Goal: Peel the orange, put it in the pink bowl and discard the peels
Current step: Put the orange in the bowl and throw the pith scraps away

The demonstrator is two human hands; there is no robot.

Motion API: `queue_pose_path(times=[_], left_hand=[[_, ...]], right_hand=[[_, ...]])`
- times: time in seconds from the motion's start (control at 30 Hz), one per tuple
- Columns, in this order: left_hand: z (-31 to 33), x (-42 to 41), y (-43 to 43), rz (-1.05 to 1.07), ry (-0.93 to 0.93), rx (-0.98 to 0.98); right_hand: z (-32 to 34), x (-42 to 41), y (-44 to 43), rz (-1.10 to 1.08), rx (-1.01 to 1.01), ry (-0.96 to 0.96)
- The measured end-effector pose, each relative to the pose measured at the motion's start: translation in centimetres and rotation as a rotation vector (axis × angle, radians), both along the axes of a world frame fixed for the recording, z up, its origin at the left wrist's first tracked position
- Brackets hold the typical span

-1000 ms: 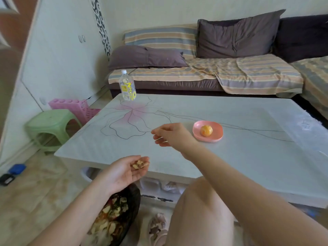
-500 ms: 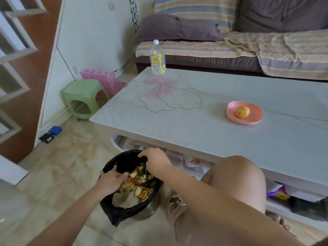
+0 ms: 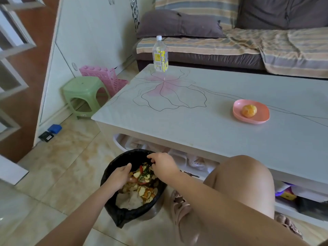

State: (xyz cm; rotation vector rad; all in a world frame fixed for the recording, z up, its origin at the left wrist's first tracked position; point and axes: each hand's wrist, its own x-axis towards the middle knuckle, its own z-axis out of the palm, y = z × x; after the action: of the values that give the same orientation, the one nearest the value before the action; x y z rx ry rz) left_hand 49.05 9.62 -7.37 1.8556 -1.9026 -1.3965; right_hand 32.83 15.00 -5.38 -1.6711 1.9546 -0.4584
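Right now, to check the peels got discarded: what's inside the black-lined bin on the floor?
Mixed scraps: orange peels, pale slices, red bits, a white wad. The left hand and right hand over the bin cover part of the pile; anything beneath is hidden.

left hand [image 3: 120, 175], right hand [image 3: 164, 166] over bin [image 3: 111, 207] | orange [image 3: 249, 110] in pink bowl [image 3: 238, 106]
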Motion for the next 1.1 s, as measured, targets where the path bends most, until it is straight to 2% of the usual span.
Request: queue_pose_path(times=[0.13,0.23,0.4,0.57,0.73,0.9,1.1], left_hand=[[0.2,0.0,-0.2,0.089,0.122,0.107],[-0.1,0.4,-0.6,0.006,0.063,0.078],[-0.1,0.9,-0.8,-0.115,0.080,0.094],[-0.5,0.8,-1.2,-0.226,0.079,-0.009],[-1.0,0.4,-1.6,-0.102,0.241,-0.081],[-1.5,0.4,-2.1,-0.073,0.292,-0.064],[-1.1,0.5,-2.4,-0.120,0.185,0.025]], right_hand=[[-0.6,-0.6,0.4,0.011,-0.002,-0.002],[-1.1,-0.7,0.5,0.020,0.008,-0.010],[-1.6,-0.8,0.4,0.037,-0.014,-0.018],[-2.0,-1.0,0.3,0.022,-0.014,-0.044],[-1.9,-0.8,-0.3,-0.031,-0.048,-0.101],[-1.8,-0.4,-1.0,-0.056,-0.038,-0.087],[-1.7,0.1,-0.9,-0.038,-0.027,-0.117]])
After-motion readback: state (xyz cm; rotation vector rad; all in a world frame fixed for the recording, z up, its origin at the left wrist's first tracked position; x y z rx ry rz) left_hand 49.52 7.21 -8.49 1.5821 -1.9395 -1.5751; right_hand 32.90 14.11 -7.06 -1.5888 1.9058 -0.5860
